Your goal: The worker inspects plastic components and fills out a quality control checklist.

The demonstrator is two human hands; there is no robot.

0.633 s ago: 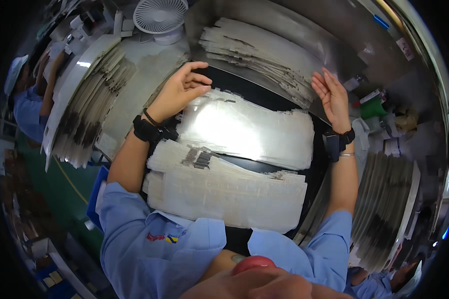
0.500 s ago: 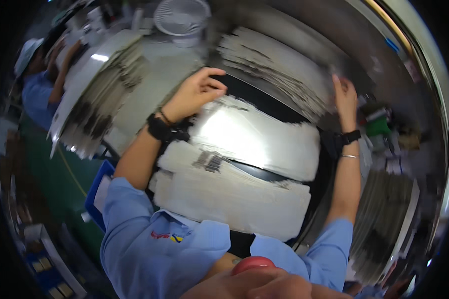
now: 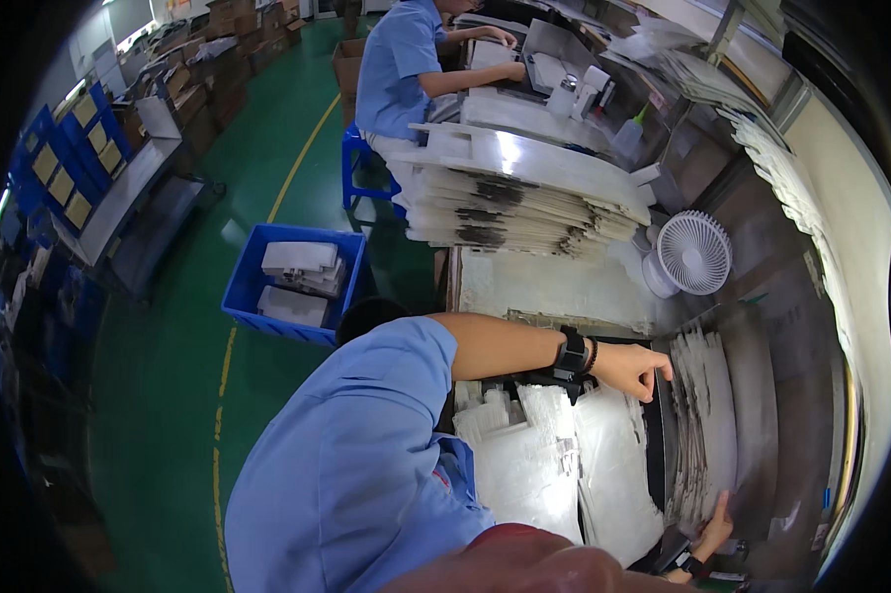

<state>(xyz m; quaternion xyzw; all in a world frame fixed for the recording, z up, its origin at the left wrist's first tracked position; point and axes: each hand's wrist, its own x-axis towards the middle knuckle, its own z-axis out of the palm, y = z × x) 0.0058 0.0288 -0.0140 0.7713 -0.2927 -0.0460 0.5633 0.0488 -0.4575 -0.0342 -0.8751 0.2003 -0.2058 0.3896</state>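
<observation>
My left hand (image 3: 627, 369) reaches across to the upper end of a stack of thin pale sheets (image 3: 700, 425). Its fingers are bent, with a gap between index finger and thumb, and nothing shows between them. At the lower end of that stack is my right hand (image 3: 714, 532), one finger stretched along the sheet edge; its other fingers are partly hidden. Below my left forearm lie two whitish translucent sheets with ragged edges, one nearer me (image 3: 524, 474) and one nearer the stack (image 3: 615, 460). Both wrists wear black bands.
Beyond my left arm stand a white fan (image 3: 693, 253) and a tall pile of stained sheets (image 3: 509, 203). A co-worker in a blue shirt (image 3: 402, 74) works at the far bench. A blue bin (image 3: 285, 325) holding pale pieces sits on the green floor (image 3: 183, 395).
The view has swung left, bringing the aisle, blue bin and co-worker into fuller sight. My left hand has moved from above the pale sheets to the stack's end; my right stays at its other end.
</observation>
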